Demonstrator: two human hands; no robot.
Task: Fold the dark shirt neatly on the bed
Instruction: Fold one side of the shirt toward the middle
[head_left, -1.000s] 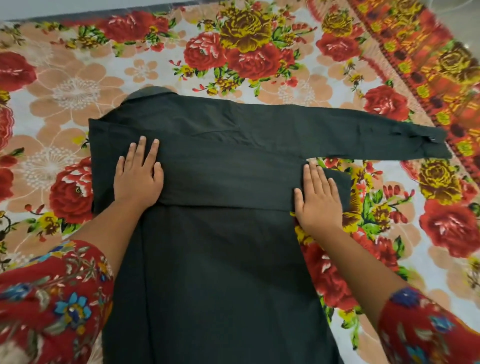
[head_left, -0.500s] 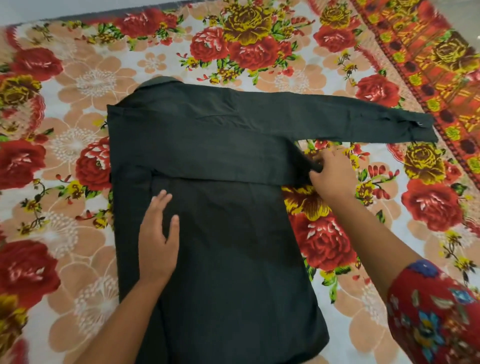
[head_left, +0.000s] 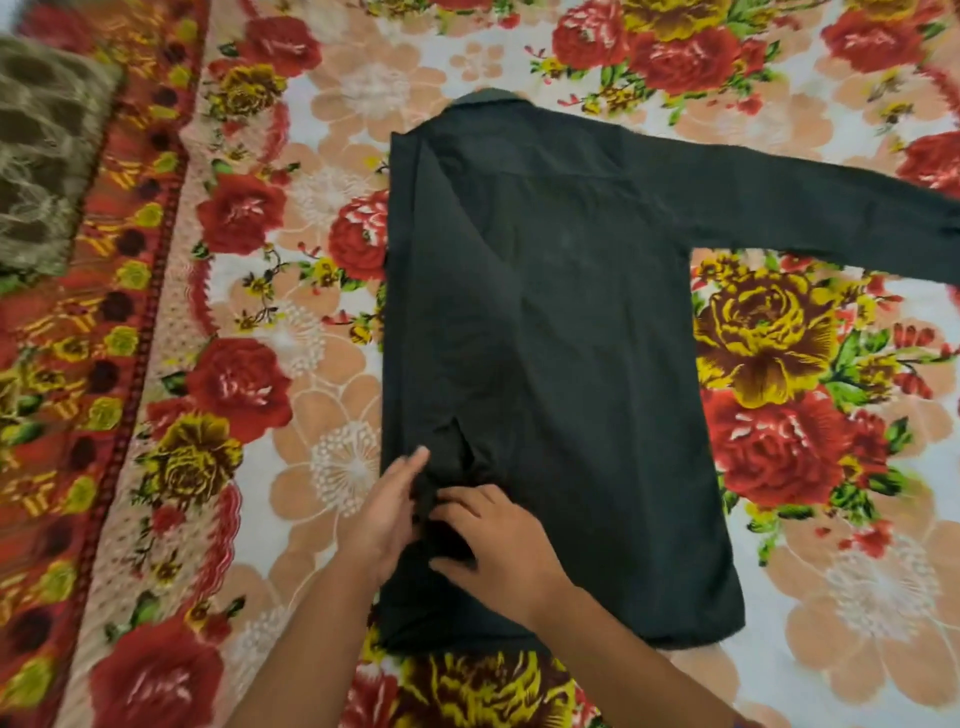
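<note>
- Head view: the dark shirt (head_left: 561, 364) lies flat on the bed, over the flowered bedsheet (head_left: 332, 467), with its collar (head_left: 491, 97) toward the far edge and its hem toward the near edge, close to me.
- Its left side is already folded in, and that sleeve runs down along the folded edge, so the body makes a narrow rectangle on this side.
- The other sleeve (head_left: 831, 218) is not yet folded; it stretches out toward the right edge of the bed and leaves the picture there.
- My left hand (head_left: 387, 512) rests half open at the folded edge near the hem, fingers straight, pressing the cloth so that the fold does not slide.
- My right hand (head_left: 498, 551) is curled, touching my left one, and its fingers pinch the bunched sleeve end (head_left: 441, 483), I think to lay the cuff straight.
- A brownish patterned cushion (head_left: 47, 156) sits at the far left corner, well apart from the shirt.
- In my judgement, the task is about half done.
</note>
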